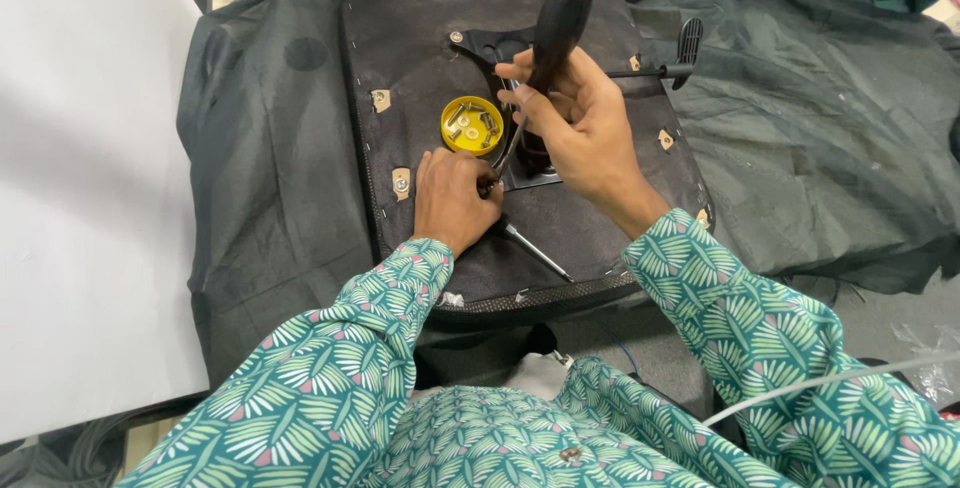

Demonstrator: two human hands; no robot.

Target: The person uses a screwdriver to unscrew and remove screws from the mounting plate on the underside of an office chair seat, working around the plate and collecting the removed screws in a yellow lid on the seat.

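Seat base: the upturned black chair seat base (590, 233) lies flat on dark cloth, its underside facing up so the fittings can be reached; it spreads under and around both grips.
Gas-lift column: the black cylinder (560, 18) rises from the metal mounting plate (535, 176) and runs up out of the right hand's grasp, away from the person.
Right hand: the right hand (580, 123) is wrapped closed around the column's lower part, seemingly steadying it upright over the plate.
Left hand: the left hand (452, 198) is curled shut, pressing down on the seat just left of the plate; what it pinches is hidden.
Hex key: a thin metal key (535, 253) pokes out from under the left hand towards the person.
Yellow cap: a small yellow dish of screws (472, 125) sits just beyond the left hand, within easy reach.
Lever: a black lever (685, 48) juts out right of the column.
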